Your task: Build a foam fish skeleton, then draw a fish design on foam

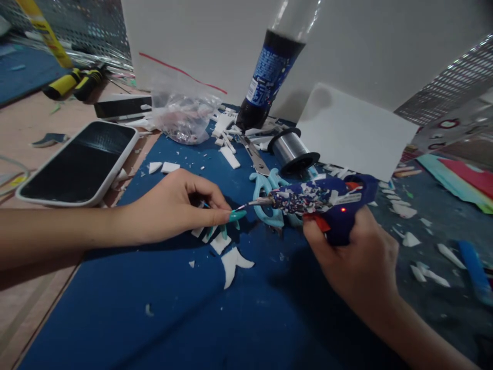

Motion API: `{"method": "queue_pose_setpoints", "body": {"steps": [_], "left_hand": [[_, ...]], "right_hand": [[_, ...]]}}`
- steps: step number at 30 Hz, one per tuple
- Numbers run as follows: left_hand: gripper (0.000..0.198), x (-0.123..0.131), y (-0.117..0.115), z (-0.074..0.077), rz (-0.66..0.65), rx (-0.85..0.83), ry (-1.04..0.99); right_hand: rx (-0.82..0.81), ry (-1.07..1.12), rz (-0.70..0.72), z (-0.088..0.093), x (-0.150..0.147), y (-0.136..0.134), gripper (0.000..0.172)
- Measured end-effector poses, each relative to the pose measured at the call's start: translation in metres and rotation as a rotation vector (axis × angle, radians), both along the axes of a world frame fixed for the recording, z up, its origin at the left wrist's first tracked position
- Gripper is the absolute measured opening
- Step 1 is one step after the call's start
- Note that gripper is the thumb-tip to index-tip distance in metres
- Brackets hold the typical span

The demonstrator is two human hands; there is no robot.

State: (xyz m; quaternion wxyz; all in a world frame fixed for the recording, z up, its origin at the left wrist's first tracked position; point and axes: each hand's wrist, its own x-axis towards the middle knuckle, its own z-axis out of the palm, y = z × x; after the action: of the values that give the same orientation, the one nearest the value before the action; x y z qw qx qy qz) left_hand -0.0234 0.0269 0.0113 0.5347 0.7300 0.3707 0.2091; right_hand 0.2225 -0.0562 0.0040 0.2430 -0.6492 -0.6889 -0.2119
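Glue gun [314, 196]: dark blue, barrel crusted with pale flecks, red trigger, red light on. Held up at right, nozzle pointing left. Thin piece [239, 208]: pinched at left, mostly hidden, end right at the nozzle; can't tell if touching. White cutouts below it, flat on the mat: forked tail [231, 263] nearest, small squarish piece [221, 243] just beyond, others partly covered.

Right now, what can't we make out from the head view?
All in the head view:
Small piece in the left hand: mostly hidden by the fingers.
Glue gun: grip partly covered by the right hand.
Soda bottle: top cut off by the upper edge; label print too small and blurred.
Zip bag: contents blurred by crumpled plastic.
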Motion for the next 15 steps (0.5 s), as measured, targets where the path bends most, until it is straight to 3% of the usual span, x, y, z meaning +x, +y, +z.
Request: {"method": "queue_pose_setpoints", "body": {"steps": [15], "left_hand": [[0.011,-0.0011,0.0005,-0.0027,-0.004,-0.002,-0.028]], "right_hand": [[0.013,-0.01,0.034,0.0019,-0.0001,-0.0005,0.022]]}}
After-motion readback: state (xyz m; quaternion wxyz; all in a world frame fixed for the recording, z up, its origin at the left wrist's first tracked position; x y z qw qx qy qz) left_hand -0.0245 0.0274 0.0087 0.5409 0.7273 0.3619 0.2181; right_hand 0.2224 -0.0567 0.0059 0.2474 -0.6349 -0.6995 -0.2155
